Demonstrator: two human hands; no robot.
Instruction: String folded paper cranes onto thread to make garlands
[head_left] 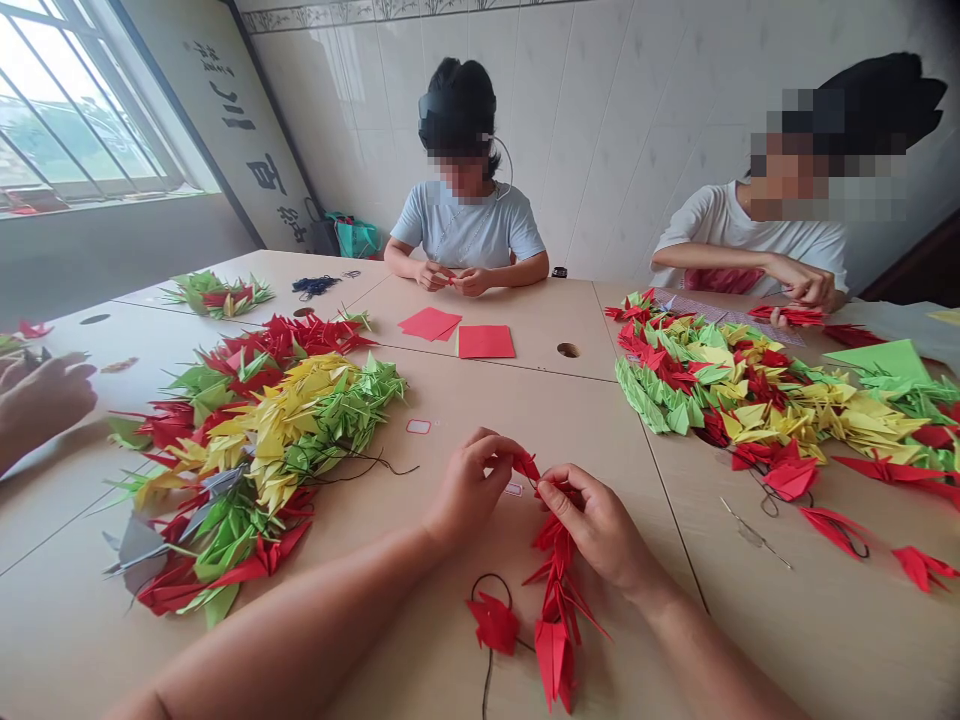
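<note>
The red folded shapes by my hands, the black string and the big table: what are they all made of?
Red folded shapes: thin paper, probably, fairly matte, with sharp creases and points.
Black string: a thin, bendy cord, perhaps thread or elastic.
Table: smooth, slightly shiny, perhaps laminate; straight seams suggest boards, but real wood is possible.

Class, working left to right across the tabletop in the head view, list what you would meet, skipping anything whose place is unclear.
Another person's hand, large multicoloured paper heap, wearer's left hand, wearer's right hand, thin metal tool, loose red folded piece.
</note>
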